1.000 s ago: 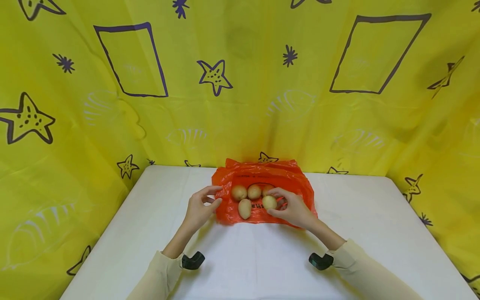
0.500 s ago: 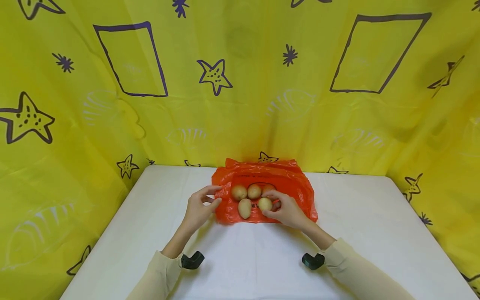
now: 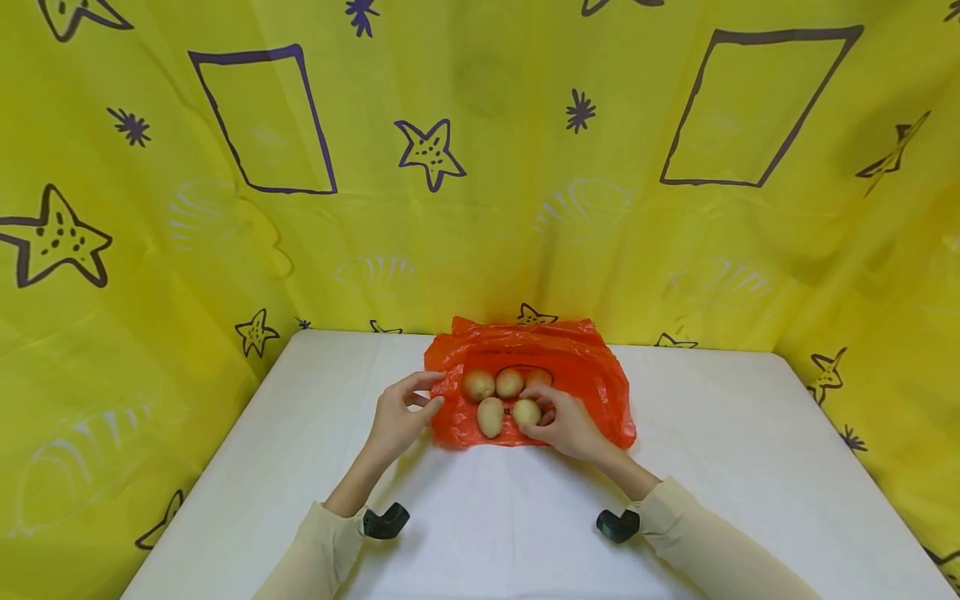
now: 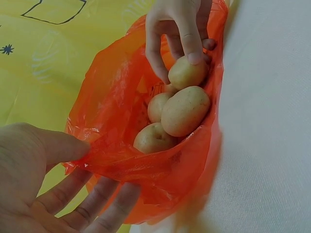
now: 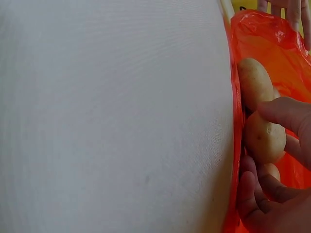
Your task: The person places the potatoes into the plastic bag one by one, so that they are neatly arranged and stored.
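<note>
A red plastic bag (image 3: 609, 387) lies with its mouth facing me, several potatoes inside it. My left hand (image 3: 397, 419) holds the left edge of the mouth; in the left wrist view the thumb (image 4: 68, 147) is on one side of the film and the fingers show through it. Between thumb and fingers, my right hand (image 3: 573, 427) pinches a potato (image 3: 527, 412) at the front of the bag. Just left of it rests an oval potato (image 3: 491, 417), overlapping it in the right wrist view. Behind them sit three more potatoes (image 3: 509, 383), the rightmost partly hidden by my right fingers.
The bag lies toward the back of a white table (image 3: 480, 525). A yellow curtain (image 3: 495, 233) with starfish drawings encloses the back and sides. Each wrist wears a dark device (image 3: 386, 521).
My right hand has moved left with the potato, bringing it beside the oval potato at the front. The left hand stays in place on the bag.
</note>
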A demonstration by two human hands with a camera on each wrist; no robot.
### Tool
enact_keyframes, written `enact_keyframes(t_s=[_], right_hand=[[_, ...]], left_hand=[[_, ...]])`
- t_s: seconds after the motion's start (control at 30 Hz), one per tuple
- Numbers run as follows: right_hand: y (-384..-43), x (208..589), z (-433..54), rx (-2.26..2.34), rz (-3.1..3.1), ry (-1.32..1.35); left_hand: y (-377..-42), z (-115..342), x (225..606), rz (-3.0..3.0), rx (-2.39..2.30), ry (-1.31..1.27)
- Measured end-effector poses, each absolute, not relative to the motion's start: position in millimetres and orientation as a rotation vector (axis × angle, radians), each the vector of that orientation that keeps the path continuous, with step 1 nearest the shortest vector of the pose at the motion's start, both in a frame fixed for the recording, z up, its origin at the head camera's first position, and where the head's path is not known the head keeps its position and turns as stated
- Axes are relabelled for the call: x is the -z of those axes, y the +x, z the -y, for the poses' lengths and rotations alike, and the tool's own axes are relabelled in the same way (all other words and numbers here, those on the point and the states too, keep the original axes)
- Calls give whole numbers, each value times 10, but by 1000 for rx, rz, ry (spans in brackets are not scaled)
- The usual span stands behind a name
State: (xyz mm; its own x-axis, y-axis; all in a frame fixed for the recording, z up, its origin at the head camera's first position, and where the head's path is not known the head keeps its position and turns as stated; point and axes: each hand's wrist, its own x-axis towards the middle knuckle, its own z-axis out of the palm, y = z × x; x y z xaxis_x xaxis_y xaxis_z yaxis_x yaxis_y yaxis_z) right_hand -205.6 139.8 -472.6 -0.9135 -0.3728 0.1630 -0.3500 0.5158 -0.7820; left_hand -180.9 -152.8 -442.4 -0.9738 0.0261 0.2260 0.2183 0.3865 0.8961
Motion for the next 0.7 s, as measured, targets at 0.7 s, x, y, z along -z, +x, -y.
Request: enact_keyframes(t_s=[0.7], right_hand=[[-2051,4723,-1326,1401,-2751,-575]], left_hand=[[-1786,1537,4403,2459,1649,-250]])
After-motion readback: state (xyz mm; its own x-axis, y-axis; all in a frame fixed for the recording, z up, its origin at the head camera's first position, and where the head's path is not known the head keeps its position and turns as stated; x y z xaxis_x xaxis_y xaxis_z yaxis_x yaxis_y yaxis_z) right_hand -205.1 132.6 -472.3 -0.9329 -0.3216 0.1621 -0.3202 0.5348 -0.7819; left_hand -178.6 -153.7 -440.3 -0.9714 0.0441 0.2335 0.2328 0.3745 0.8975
